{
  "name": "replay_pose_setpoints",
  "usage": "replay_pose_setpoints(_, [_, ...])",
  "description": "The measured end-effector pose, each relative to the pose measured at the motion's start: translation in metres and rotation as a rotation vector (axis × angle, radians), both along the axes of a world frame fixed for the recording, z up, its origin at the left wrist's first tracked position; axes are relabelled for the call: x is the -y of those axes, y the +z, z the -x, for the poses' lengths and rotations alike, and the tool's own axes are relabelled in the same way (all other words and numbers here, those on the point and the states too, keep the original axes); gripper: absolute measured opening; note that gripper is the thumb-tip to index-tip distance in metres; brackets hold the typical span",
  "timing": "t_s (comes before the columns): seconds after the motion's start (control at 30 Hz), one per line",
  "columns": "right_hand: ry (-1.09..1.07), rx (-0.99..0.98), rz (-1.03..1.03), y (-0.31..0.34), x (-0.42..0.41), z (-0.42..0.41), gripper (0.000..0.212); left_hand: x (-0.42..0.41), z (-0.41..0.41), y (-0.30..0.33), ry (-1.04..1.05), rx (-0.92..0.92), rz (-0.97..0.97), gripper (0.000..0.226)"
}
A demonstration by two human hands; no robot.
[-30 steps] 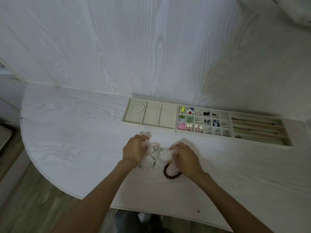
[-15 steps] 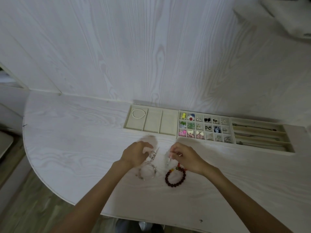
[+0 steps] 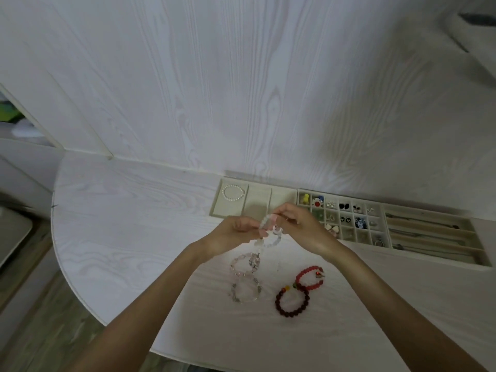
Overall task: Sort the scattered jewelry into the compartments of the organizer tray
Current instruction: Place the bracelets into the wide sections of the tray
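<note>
1. Over at 11 o'clock from the hands, the organizer tray (image 3: pixel 216 210) has a pearl bracelet (image 3: pixel 233 193) lying in its leftmost long slot; the two slots next to it look free.
2. Left hand (image 3: pixel 233 234) has its fingers curled, pinching one side of a pale beaded bracelet (image 3: pixel 268 232) held just above the table.
3. Right hand (image 3: pixel 303 226) pinches the other side of the same loop, so both hands are grasping it. It looks like light beads on stretchy cord, floppy and a bit slick, so I'd grip across two or three beads rather than one.
4. At 6 o'clock below the hands, a pink bracelet (image 3: pixel 245 264) and a clear bracelet (image 3: pixel 245 291) touch each other on the table.
5. At 5 o'clock, a red bracelet (image 3: pixel 310 279) overlaps a dark red bracelet (image 3: pixel 292 302). Lift them one at a time or they'll snag.
</note>
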State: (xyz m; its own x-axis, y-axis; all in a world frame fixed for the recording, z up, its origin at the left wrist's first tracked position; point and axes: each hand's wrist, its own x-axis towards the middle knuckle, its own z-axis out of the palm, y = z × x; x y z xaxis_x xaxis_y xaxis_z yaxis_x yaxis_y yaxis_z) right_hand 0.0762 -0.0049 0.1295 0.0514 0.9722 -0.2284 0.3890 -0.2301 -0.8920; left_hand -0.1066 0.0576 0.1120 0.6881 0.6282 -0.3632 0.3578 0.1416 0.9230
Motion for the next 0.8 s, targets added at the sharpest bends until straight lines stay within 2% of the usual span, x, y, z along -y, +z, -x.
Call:
replay_pose_setpoints(0.13, [-0.151,-0.147,0.132,-0.008,-0.025,0.017,0.019,-0.022,0.016,-0.006,0.149,-0.027,0.029,0.014])
replay_pose_setpoints(0.27, [-0.214,-0.371,0.254,-0.015,-0.058,0.036,0.008,-0.056,0.026,-0.011,0.327,-0.060,-0.002,0.009])
replay_pose_setpoints(0.33, [-0.227,-0.384,0.268,-0.021,-0.073,0.043,0.015,-0.074,0.029,-0.018,0.357,-0.094,-0.041,0.010])
replay_pose_setpoints(0.43, [-0.270,-0.252,0.226,-0.038,-0.093,0.049,0.018,-0.094,0.031,-0.034,0.333,-0.197,-0.127,0.015])
replay_pose_setpoints(0.53, [-0.353,-0.090,0.166,-0.056,-0.107,0.055,0.018,-0.107,0.029,-0.049,0.273,-0.351,-0.269,0.001])
replay_pose_setpoints(0.67, [-0.388,0.112,0.135,-0.074,-0.117,0.061,0.027,-0.116,0.025,-0.054,0.164,-0.567,-0.434,0.017])
replay_pose_setpoints(0.8, [-0.360,0.245,0.138,-0.085,-0.119,0.068,0.016,-0.120,0.024,-0.059,0.066,-0.707,-0.621,0.021])
